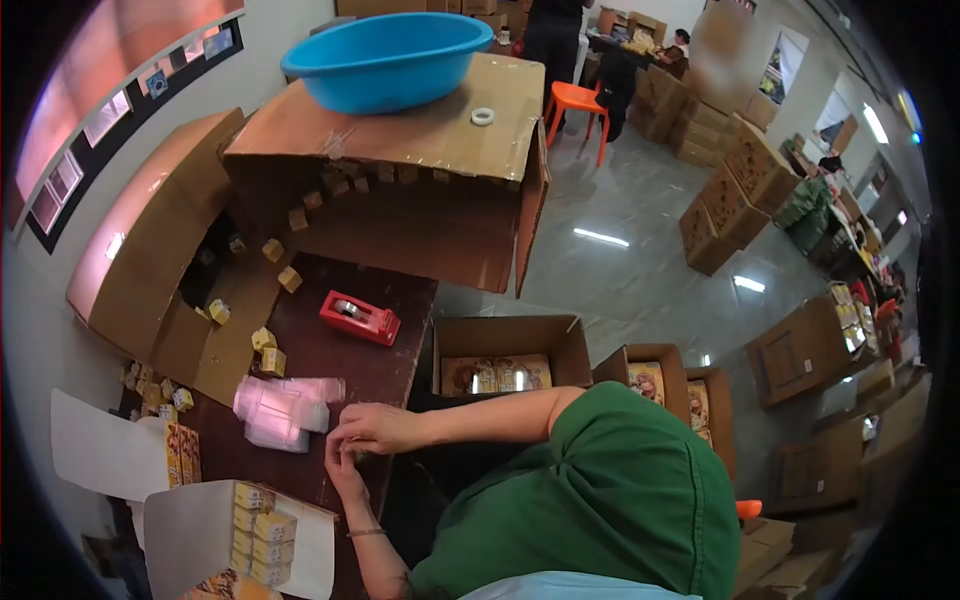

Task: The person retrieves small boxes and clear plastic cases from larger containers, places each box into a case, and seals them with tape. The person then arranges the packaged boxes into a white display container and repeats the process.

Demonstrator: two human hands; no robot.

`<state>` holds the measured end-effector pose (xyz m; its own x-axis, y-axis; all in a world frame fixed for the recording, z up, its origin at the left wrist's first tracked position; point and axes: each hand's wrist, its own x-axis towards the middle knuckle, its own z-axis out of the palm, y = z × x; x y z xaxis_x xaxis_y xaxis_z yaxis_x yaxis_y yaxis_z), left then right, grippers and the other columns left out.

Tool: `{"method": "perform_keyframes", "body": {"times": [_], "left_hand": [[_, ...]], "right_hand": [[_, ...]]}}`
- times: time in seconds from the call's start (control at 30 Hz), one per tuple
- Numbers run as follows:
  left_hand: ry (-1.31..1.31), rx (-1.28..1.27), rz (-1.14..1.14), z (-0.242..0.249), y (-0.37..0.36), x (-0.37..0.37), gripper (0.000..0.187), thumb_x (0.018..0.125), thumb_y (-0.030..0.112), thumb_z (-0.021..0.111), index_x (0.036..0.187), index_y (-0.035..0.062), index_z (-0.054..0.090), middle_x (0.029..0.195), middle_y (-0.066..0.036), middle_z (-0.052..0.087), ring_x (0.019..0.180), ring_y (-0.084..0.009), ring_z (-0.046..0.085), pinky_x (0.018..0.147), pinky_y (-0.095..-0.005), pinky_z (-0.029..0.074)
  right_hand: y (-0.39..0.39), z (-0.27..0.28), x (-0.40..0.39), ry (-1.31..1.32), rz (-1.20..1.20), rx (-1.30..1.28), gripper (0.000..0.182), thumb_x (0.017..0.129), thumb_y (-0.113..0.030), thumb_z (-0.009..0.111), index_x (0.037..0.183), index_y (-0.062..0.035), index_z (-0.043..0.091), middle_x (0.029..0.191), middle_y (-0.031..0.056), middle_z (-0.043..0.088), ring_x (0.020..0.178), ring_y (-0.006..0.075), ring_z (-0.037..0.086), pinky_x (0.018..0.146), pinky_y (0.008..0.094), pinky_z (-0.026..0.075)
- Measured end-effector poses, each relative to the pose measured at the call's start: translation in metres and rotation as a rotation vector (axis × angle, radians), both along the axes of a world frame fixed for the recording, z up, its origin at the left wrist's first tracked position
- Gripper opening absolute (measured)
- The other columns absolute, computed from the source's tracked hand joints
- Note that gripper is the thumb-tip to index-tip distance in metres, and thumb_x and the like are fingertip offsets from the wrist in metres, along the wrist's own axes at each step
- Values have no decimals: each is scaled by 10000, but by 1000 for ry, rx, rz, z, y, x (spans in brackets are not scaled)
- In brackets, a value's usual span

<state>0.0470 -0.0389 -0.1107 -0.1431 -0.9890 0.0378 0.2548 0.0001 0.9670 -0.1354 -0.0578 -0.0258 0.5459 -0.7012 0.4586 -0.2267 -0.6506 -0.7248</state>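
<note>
Item: dark wooden table (330,355), taken as the reference for all entries. At its near edge, two bare hands meet: the right hand (378,428), reaching in from a green-sleeved arm, and the left hand (343,468), wearing a thin bracelet at the wrist, rising from below. Fingertips of both hands are pinched together over something too small to make out; what they grasp cannot be told. Just beside the hands, on the table, lies a stack of clear plastic wrappers (283,408), pinkish in the light, touching or nearly touching the right hand's fingers. Farther back on the table: a red tape dispenser (359,317). Scattered small yellow boxes (268,352) lie on the table's left part and spill from a large open carton (160,255) tipped on its side at the table's left. At the table's near left corner, a white tray (300,550) holding rows of yellow boxes. At the table's far end stands a tall cardboard carton (420,190); on top of it, a blue plastic basin (385,60) and a small roll of tape (483,116). On the floor to the table's right, open cartons of printed packets (497,373).
</note>
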Motion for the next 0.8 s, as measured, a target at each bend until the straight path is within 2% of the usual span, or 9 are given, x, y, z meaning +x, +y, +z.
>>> {"method": "perform_keyframes", "body": {"times": [0.13,0.2,0.27,0.33,0.4,0.47,0.5,0.63,0.8], "left_hand": [[-104,-15,75,14,10,-5,386,951,223,580,1254,-15,578,1231,-96,609,1125,-192,569,983,-318,448],[-139,38,121,22,15,-10,358,973,199,532,1266,-2,577,1235,-101,608,1129,-182,564,979,-301,443],[-152,-66,100,28,20,-12,356,991,183,487,1286,-3,561,1241,-94,595,1132,-180,561,972,-292,444],[261,95,43,7,22,-11,422,988,253,489,1330,6,517,1268,-91,575,1155,-187,553,986,-305,439],[283,49,-100,10,31,-6,530,914,259,633,1361,20,477,1290,-91,557,1186,-194,540,1004,-322,432],[-243,-36,-21,14,40,-7,638,798,182,763,1350,37,477,1254,-91,586,1169,-193,561,998,-332,446],[-249,-10,-2,7,37,-9,662,719,81,803,1308,44,502,1201,-95,623,1126,-195,595,975,-341,467],[-326,-59,62,8,36,-11,608,729,83,782,1275,49,517,1159,-102,649,1094,-193,618,958,-341,478],[-409,-102,47,12,36,-9,585,729,54,769,1262,55,530,1151,-102,652,1091,-185,620,965,-341,477]], "right_hand": [[-8,2,-8,116,71,124,219,873,-306,688,948,-111,753,923,92,598,974,271,551,847,375,453],[-9,-2,-8,42,-25,75,182,851,-261,711,932,-111,773,989,94,604,1031,280,536,907,378,443],[-9,-5,-5,38,-75,170,169,816,-225,746,925,-100,773,969,84,641,952,253,592,830,359,490],[-11,-6,-3,-5,-80,301,156,792,-168,763,920,-79,767,857,74,643,845,208,632,743,313,507],[-14,-7,-1,-52,-52,502,149,764,-112,791,880,-32,741,862,53,629,803,138,631,728,281,502],[-17,-3,1,-35,-22,729,162,769,-113,794,883,-21,724,864,46,627,781,121,626,714,274,501],[-16,6,1,52,-60,718,173,769,-115,787,909,-35,722,843,58,646,812,158,637,740,298,510],[-6,23,2,121,-26,113,131,794,-140,737,880,-44,721,815,105,669,860,307,624,818,377,502],[-10,-3,5,-117,-33,419,160,801,-138,757,918,-42,702,872,95,657,805,210,620,725,328,501]]}}
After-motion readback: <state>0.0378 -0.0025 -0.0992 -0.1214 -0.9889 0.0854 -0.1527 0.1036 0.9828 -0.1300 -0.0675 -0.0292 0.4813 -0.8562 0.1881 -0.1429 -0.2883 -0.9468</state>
